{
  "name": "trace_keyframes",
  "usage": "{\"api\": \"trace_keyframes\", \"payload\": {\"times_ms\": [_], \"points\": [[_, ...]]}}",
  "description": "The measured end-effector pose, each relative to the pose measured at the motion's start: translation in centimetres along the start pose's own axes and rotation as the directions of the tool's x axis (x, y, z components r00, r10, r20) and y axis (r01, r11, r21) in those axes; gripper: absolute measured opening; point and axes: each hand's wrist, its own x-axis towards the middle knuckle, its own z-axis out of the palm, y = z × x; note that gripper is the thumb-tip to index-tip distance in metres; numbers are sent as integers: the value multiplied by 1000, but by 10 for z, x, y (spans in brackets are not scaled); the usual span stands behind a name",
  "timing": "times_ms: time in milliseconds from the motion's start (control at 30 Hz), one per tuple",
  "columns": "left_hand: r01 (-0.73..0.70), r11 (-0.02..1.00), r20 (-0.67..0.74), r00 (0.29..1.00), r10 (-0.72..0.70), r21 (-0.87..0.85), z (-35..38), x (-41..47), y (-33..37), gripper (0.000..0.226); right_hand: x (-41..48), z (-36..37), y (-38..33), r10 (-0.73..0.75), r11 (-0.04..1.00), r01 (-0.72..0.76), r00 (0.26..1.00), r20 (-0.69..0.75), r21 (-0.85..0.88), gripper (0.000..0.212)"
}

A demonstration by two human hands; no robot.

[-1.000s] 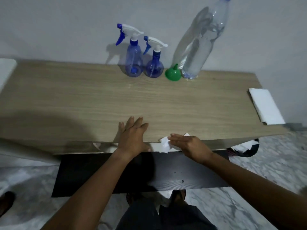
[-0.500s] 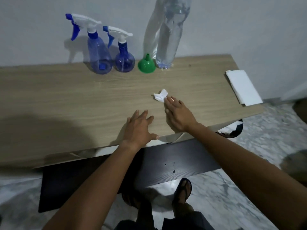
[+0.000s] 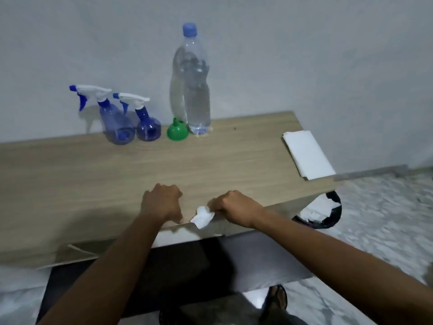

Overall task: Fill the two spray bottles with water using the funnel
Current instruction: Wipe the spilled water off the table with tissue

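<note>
Head view: the right grip (image 3: 236, 208) pinches a small white tissue (image 3: 202, 216) at the near edge of the counter (image 3: 70, 174). The left grip (image 3: 161, 202) is a fist and holds nothing. The tall spray bottle (image 3: 116, 124), round spray bottle (image 3: 148, 127), green funnel (image 3: 177, 133) and water bottle (image 3: 194, 90) stand at the far side, tops on. It would be best to drop the tissue in the bin (image 3: 325, 224) on the right first, so both hands can twist the tops off.

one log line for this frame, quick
fill: not started | right hand: pinches crumpled tissue at table front edge | left hand: curled, on table | spray bottles, funnel, water bottle: untouched at back
</note>
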Motion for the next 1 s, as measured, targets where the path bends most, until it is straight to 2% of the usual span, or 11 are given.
{"api": "trace_keyframes", "payload": {"times_ms": [100,200,300,433,533,600,633,733,800,900,1000], "points": [[17,999,-71,997,-20,-46,-19,6,53,72,-24,-44,41,254,931,-195,953,-165,308,31],[-47,985,-144,989,22,-168,-34,19,120,70,-62,-87,99,517,757,-331,830,-208,564,33],[-136,960,-182,979,92,-247,-46,32,199,63,-103,-122,157,661,617,-364,720,-208,698,33],[-248,908,-144,967,211,-338,-54,51,298,66,-152,-159,214,805,430,-313,557,-203,847,25],[-318,908,-117,948,297,-273,-56,66,355,70,-179,-170,250,836,448,-374,497,-232,812,27],[-346,919,-103,938,332,-190,-54,76,383,75,-194,-168,276,851,443,-421,475,-224,792,9],[-346,926,-95,938,335,-149,-52,80,394,79,-201,-166,287,862,428,-435,461,-213,792,7],[-295,949,-59,955,290,-108,-40,95,412,97,-219,-159,318,885,398,-477,424,-192,783,31],[-256,955,-34,967,254,-152,-29,101,416,108,-226,-154,337,882,412,-533,436,-177,739,35],[-202,940,16,977,215,-273,-16,108,415,120,-231,-142,369,846,466,-628,523,-105,623,28],[-225,957,-36,974,222,-181,-6,111,416,121,-229,-127,390,830,532,-697,541,-135,481,48]]}}
